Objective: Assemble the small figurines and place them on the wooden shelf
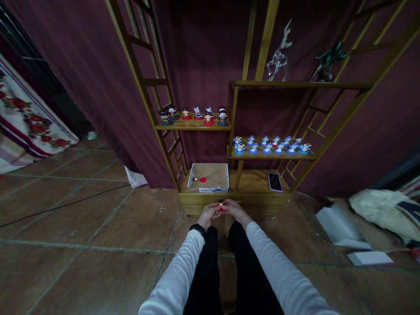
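A small red figurine with black hair [221, 203] is held between my two hands, in front of the cabinet's lower drawer front. My left hand [209, 214] grips it from the left, fingers closed around its base. From the right, the fingers of my right hand [233, 208] pinch it too. Just beyond my hands, an open cardboard box [215, 168] rests on the bottom shelf. Inside it lie a little figurine piece with a dark-haired head [196, 179] and a round red base [203, 180].
Several figurines stand on the left shelf [193, 124], and several bluish ones on the lower right shelf [272, 155]. A clear deer ornament [278, 59] and a green sculpture [328, 61] stand above. A phone-like tablet [274, 182] lies at right. White packaging [343, 227] is on the floor.
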### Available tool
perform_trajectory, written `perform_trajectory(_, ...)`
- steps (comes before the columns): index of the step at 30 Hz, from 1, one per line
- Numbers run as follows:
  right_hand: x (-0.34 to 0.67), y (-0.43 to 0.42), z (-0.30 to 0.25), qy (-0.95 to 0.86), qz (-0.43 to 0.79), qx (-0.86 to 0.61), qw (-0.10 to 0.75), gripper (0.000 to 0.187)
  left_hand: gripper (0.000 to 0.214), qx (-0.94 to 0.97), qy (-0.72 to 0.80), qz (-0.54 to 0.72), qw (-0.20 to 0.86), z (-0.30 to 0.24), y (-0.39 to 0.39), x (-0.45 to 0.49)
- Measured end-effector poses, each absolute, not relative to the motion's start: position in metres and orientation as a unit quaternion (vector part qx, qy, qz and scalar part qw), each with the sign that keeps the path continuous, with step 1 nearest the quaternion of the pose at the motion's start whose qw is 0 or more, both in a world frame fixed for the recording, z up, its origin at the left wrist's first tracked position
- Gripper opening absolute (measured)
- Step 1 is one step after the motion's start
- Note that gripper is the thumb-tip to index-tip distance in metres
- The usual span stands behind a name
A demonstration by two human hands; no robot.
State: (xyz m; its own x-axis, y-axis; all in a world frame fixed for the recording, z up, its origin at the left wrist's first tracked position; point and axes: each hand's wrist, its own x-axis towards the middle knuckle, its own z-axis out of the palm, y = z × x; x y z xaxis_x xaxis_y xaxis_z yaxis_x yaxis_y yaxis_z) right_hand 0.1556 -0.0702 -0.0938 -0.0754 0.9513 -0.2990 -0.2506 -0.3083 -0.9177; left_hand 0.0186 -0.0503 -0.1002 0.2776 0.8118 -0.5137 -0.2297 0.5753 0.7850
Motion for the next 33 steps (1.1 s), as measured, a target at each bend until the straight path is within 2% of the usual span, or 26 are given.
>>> perform_trajectory(9,0.153,-0.067,-0.093,-0.364,0.638,-0.512,0.445,0.011,0.007,0.281,0.493,0.366,0.738,-0.105,-0.048,0.019)
perform_trajectory(21,0.159,-0.070,-0.089,-0.345,0.652,-0.505,0.449,0.018,0.015,0.254,0.486,0.363,0.753,-0.101,-0.050,0.021)
perform_trajectory(33,0.162,-0.074,-0.085,-0.331,0.653,-0.510,0.452,0.022,0.005,0.245,0.458,0.354,0.778,-0.098,-0.050,0.018)
